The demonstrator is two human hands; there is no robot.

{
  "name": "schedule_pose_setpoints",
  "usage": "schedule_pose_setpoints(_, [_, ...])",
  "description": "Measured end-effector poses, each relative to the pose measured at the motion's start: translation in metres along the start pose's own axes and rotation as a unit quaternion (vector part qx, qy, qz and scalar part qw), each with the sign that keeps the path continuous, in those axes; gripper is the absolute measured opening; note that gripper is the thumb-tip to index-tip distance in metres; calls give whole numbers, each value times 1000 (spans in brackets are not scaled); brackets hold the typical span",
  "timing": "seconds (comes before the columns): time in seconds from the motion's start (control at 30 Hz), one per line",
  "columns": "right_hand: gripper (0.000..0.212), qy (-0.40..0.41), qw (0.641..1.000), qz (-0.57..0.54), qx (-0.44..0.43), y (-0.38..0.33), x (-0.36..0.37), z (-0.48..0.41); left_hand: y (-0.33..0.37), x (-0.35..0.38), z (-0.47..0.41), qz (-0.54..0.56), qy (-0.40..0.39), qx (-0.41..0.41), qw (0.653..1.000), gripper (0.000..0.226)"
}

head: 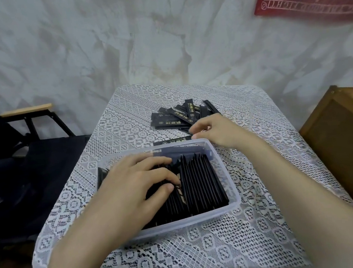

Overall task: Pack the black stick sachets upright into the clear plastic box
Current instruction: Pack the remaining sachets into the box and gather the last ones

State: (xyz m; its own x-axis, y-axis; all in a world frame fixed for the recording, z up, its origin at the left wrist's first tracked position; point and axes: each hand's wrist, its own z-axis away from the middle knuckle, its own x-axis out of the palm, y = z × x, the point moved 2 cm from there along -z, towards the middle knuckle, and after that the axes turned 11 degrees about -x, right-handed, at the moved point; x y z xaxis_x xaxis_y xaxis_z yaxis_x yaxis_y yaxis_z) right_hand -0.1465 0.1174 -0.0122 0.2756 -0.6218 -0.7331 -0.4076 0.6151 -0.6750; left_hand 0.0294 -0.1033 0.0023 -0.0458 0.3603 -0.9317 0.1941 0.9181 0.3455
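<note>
Black stick sachets (199, 181) are packed on edge in a dense row inside the clear plastic box (229, 179), which is set at the centre of the lace tablecloth (264, 222); their long axes are run from about 12 o'clock to about 5 o'clock, with thin edges turned upward. The left hand (133, 186) is brought in from 7 o'clock and laid palm down over the 9 o'clock part of the row, its fingers spread apart and pressed on the sachet tops, nothing being gripped. The right hand (218, 133) is reached in from 4 o'clock past the box's far rim, fingers curled, thumb and fingertips closed on the end of a single sachet (172, 141). That sachet is laid flat just beyond the rim, its long axis from 9 to 3 o'clock. A loose pile (178, 116) of further sachets is scattered flat at 12 o'clock.
</note>
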Motion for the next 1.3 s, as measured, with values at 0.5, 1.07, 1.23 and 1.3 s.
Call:
schedule_pose_setpoints(0.5, [17,-167,981,80,-55,-4,9,-23,-2,-1,1,14,-3,0,1000,38])
schedule_pose_setpoints(1.07, [13,-169,986,12,-5,4,-11,-14,-1,-3,2,13,-12,0,1000,37])
schedule_pose_setpoints(1.23, [12,-170,985,13,-17,3,-4,-23,-1,-3,1,15,-7,0,1000,38])
schedule_pose_setpoints(1.3, [19,-203,979,13,-8,0,1,-25,-1,-3,1,17,-5,0,1000,40])
